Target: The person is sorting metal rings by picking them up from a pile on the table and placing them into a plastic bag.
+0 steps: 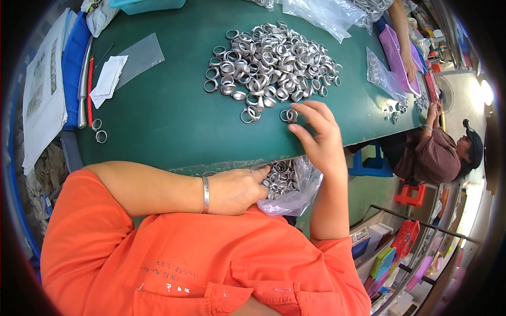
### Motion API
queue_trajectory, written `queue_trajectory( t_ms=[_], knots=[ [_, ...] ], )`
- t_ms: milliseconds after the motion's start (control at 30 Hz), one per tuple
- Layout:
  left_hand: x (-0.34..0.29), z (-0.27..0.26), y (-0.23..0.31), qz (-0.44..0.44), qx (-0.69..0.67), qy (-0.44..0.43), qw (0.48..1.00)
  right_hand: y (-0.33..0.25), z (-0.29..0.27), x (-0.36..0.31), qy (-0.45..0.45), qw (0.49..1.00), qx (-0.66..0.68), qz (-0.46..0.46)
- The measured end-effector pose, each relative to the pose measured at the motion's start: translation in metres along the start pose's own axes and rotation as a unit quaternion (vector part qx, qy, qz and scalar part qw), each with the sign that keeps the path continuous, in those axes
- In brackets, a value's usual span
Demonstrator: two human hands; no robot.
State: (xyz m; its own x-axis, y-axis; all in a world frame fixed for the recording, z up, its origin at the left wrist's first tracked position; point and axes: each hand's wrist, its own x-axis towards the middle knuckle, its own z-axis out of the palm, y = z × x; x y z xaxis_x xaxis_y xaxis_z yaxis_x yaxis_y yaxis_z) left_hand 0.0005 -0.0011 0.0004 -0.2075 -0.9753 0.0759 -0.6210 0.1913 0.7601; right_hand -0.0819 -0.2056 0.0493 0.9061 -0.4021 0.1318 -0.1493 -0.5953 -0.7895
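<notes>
A large heap of silver-grey metal rings (279, 63) lies on the green tabletop (174, 121). Just in front of it sits a small group of rings (289, 116). My right hand (321, 134) is beside that group, thumb and forefinger apart on either side of its right edge. Below the table's near edge, a clear plastic bag (303, 197) filled with rings (282, 179) rests against my body. My left hand (234, 190) is at the left side of this bag, its fingers curled at the mouth; their undersides are hidden.
Two loose rings (99, 131), a red pen (90, 84), white paper slips (109, 79) and a clear sheet (142, 58) lie at the left. At the far right, another person's hand (408, 66) reaches into a purple tray (395, 52). Another person (437, 152) sits beyond.
</notes>
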Motion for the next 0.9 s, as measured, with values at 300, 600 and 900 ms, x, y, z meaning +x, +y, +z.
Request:
queue_trajectory(
  t_ms=[300, 600, 900],
  knots=[
    [-0.002, 0.0, 0.001, -0.007, -0.006, -0.007, 1.0, 0.001, -0.01, -0.017, -0.174, 0.98, -0.012, -0.1],
    [-0.001, 0.001, -0.001, -0.001, -0.014, 0.002, 1.0, 0.059, -0.017, -0.013, 0.174, 0.938, -0.29, -0.078],
    [0.001, -0.001, 0.001, -0.006, -0.006, -0.017, 1.0, -0.022, 0.058, 0.028, -0.019, 0.94, -0.17, -0.294]
  ],
)
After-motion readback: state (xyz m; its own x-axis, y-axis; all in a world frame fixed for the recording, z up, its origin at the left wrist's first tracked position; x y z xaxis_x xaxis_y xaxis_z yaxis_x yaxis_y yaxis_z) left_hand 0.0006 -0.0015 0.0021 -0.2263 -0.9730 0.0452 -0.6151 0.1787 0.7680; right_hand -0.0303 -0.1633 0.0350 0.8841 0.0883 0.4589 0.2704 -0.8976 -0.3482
